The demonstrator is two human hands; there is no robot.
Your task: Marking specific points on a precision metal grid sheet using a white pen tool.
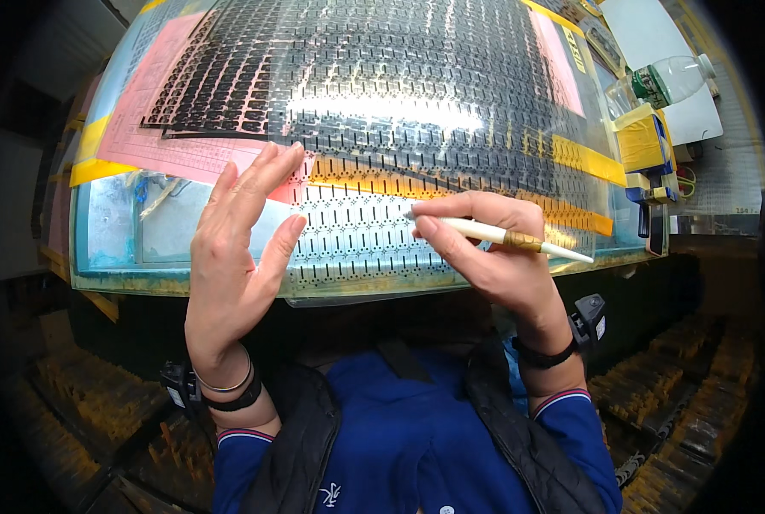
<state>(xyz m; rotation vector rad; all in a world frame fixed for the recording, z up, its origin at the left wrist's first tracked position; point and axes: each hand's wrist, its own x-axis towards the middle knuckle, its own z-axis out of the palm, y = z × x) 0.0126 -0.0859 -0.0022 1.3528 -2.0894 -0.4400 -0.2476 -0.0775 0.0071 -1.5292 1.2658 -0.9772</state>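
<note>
A clear film sheet [357,257] printed with rows of black slot marks lies on a lit glass-topped table [134,281]. Near the film's left edge rests my left hand [237,227], fingers stretched and thumb apart, holding nothing. My right hand [502,257] pinches a slim white pen-like tool [483,230] with a gold band; its dark tip meets or hovers just over the film, and I cannot tell which. The tool's tapered white tail points right, toward the table's front edge. Beneath the film run a pink sheet [172,158] and an orange strip [365,178].
Yellow tape [100,158] crosses the table at the left, and more yellow tape [592,161] at the right. A clear plastic bottle [678,81] lies at the far right, above a yellow and blue box [643,141]. Racks of thin brownish pieces [656,377] stand below the table.
</note>
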